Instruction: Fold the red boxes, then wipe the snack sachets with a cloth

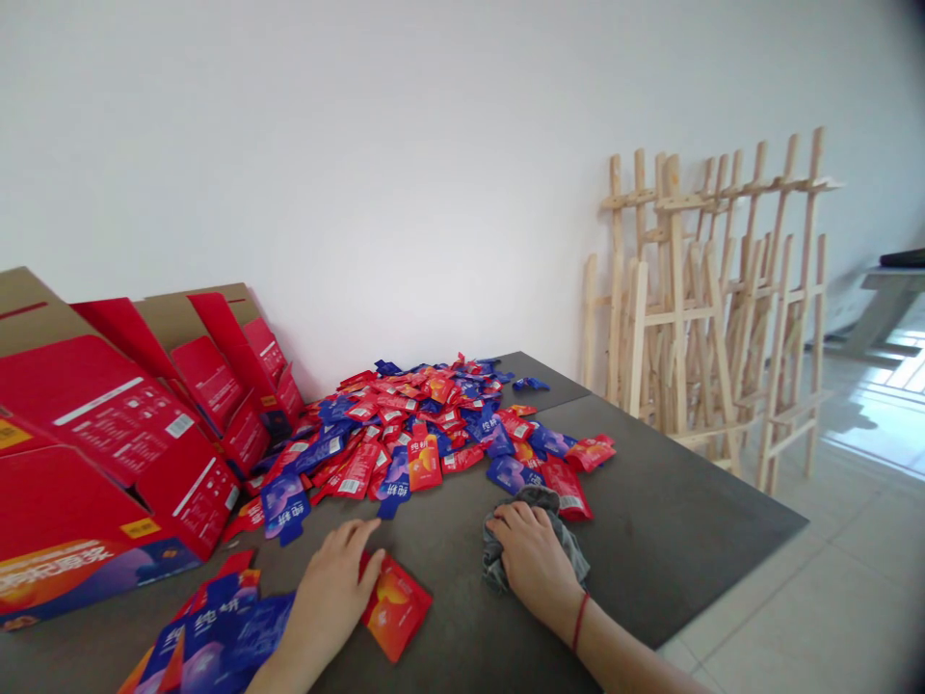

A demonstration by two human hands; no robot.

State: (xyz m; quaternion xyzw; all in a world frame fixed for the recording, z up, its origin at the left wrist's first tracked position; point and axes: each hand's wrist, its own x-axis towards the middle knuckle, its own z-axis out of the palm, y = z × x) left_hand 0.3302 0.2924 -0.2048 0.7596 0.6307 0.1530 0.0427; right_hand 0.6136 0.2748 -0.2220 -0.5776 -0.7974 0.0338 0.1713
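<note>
My left hand is at the front of the dark table, thumb and fingers apart. Its thumb rests over the edge of a red and orange foil pouch that lies just right of it; part of the pouch is hidden under the hand. A crumpled grey cloth is under my right hand, whose fingers curl over it and press it on the tabletop. Behind both hands spreads a big heap of red and blue pouches. Several blue pouches lie in a smaller pile left of my left hand.
Opened red cardboard boxes stand along the left side, flaps up. A white wall rises behind the table. Wooden easels lean together beyond the table's right edge, on a tiled floor. A grey bench stands far right.
</note>
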